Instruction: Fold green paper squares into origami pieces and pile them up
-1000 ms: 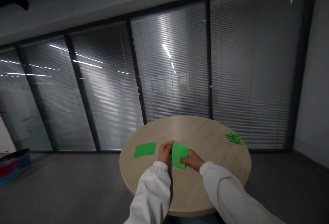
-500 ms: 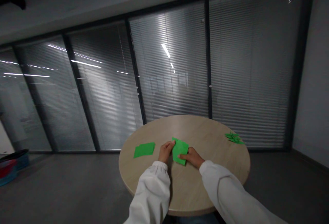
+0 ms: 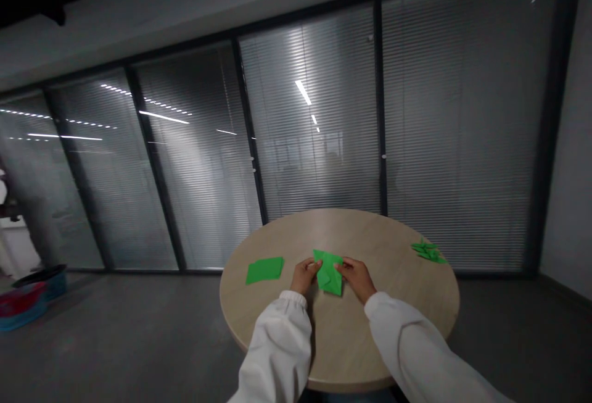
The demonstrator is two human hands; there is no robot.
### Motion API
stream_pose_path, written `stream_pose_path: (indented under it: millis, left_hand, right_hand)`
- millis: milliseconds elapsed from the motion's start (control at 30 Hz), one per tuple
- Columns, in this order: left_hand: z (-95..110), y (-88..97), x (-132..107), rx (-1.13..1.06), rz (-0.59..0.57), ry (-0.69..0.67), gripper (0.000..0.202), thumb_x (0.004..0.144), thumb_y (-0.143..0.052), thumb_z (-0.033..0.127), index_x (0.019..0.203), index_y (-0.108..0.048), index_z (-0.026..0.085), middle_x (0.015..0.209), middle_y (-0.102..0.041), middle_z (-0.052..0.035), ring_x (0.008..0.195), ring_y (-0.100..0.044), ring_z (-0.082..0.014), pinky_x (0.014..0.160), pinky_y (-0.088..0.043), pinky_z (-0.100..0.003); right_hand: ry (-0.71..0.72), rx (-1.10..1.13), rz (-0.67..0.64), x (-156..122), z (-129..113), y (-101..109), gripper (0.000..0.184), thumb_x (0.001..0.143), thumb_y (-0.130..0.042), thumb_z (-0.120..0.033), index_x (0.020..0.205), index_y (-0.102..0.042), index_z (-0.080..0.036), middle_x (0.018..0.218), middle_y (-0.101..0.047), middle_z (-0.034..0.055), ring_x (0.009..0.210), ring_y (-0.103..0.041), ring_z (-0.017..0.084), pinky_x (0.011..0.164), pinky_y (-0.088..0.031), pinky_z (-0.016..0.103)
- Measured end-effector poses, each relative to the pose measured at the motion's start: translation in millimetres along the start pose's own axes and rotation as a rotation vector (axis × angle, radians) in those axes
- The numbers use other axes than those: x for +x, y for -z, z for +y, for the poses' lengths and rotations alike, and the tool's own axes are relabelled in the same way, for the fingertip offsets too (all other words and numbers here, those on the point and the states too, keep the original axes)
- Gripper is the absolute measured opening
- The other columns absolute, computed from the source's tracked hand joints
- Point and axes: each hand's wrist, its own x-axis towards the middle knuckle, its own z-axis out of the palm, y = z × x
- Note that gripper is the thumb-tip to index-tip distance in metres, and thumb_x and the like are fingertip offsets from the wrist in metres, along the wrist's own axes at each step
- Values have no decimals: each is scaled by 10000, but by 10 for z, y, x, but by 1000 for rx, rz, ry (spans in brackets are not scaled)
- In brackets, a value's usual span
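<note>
Between my two hands is a sheet of green paper (image 3: 329, 278), held just above the round table, with creases and a flap showing on its face. My left hand (image 3: 305, 276) pinches its left edge between thumb and fingers. On the opposite side, my right hand (image 3: 357, 276) grips the right edge, thumb on top and fingers behind. Left of my hands lies a flat stack of green paper (image 3: 264, 270) on the wooden tabletop (image 3: 346, 341).
Several folded green paper pieces (image 3: 428, 250) lie in a pile near the table's right edge. Glass panels with blinds (image 3: 319, 162) stand behind the table. Blue and red tubs (image 3: 28, 304) sit on the floor at far left.
My right hand has shifted up along the paper's right edge, its thumb no longer across the lower middle. A flap now shows on the paper. The whole view has turned slightly left.
</note>
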Motion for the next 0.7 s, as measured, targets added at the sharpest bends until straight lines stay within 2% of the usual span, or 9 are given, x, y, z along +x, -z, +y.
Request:
stream_pose_path:
  millis: [100, 333, 500, 700]
  left_hand:
    - [-41, -7, 15, -79, -29, -4, 485, 499, -803, 522, 692, -700, 89, 607, -680, -64, 549, -594, -164, 577, -457, -282]
    - [-96, 14, 52, -152, 29, 33, 417, 493, -828, 473, 547, -670, 91, 522, -660, -61, 461, -564, -134, 513, -443, -257]
    - [-144, 46, 74, -198, 24, 80, 406, 527, -818, 457, 577, -668, 83, 549, -677, -86, 476, -592, -148, 542, -476, -273]
    - [-158, 54, 74, -195, 14, 76, 453, 556, -786, 516, 646, -670, 88, 578, -680, -81, 525, -624, -176, 549, -483, -286]
  right_hand:
    - [31, -21, -19, -17, 1, -10, 396, 708, -646, -496, 907, -728, -163, 755, -707, 49, 690, -613, 199, 647, -495, 292]
    - [72, -7, -33, -49, -90, -24, 400, 745, -613, -465, 995, -720, -171, 879, -731, 77, 784, -651, 221, 735, -527, 336]
    - [215, -87, -42, -100, -197, -19, 318, 816, -563, -386, 1034, -714, -210, 990, -707, 88, 897, -644, 220, 792, -514, 326]
    - [270, -217, -99, -120, -166, 1, 298, 851, -512, -284, 1085, -690, -239, 921, -667, 65, 838, -609, 179, 738, -498, 281]
